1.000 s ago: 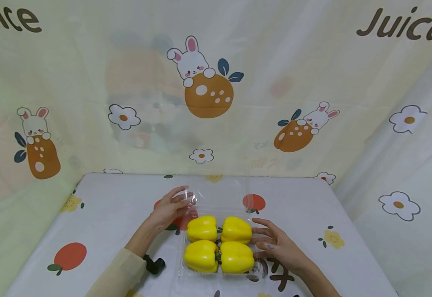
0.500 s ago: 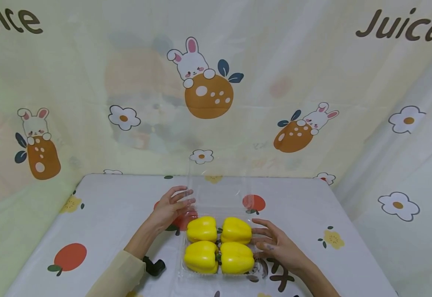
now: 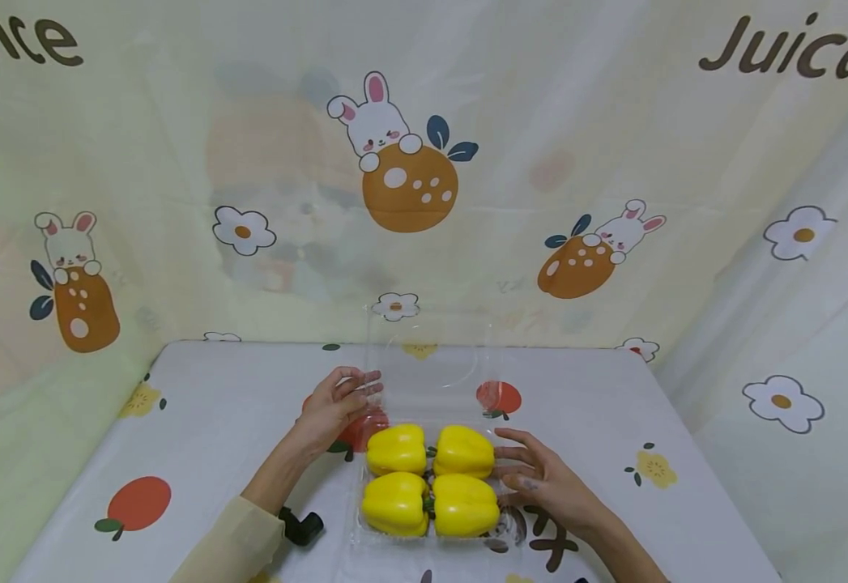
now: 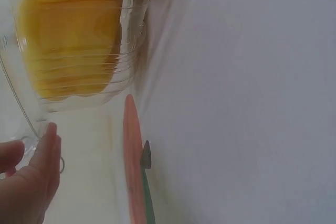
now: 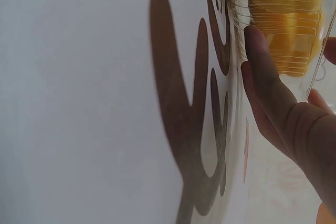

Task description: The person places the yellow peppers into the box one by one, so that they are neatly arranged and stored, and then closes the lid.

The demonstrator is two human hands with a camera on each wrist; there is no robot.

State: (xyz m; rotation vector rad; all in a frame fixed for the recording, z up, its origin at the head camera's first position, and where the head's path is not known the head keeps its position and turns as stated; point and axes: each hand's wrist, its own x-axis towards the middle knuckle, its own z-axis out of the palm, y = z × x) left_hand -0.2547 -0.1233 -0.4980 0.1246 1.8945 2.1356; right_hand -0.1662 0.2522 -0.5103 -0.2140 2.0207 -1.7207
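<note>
My left hand [image 3: 336, 409] is at the far-left corner of the clear plastic clamshell box [image 3: 365, 530], its fingers only lightly bent and its fingertips [image 3: 368, 380] touching the left edge of the raised transparent lid [image 3: 431, 356]. The lid stands up behind the box, tilted away from me. In the left wrist view my fingers [image 4: 44, 161] lie just beside a thin clear rim, but it is too blurred there for me to tell whether I pinch the rim or merely rest against it.

My right hand [image 3: 540, 482] lies on the table against the right side of the box, fingers nearly straight and spread, holding nothing. In the right wrist view my thumb [image 5: 262, 72] presses flat on the ribbed clear wall, with yellow showing through it.

The box sits between my two hands, near my edge of the table. It holds four yellow bell peppers [image 3: 431, 479] packed two by two and touching one another; my right hand is level with the right-hand pair, while my left hand is just beyond the far-left pepper.

A small black object [image 3: 301, 525] lies on the white fruit-printed tablecloth [image 3: 234, 405] beside my left forearm, whose sleeve [image 3: 237, 546] is pale yellow.
</note>
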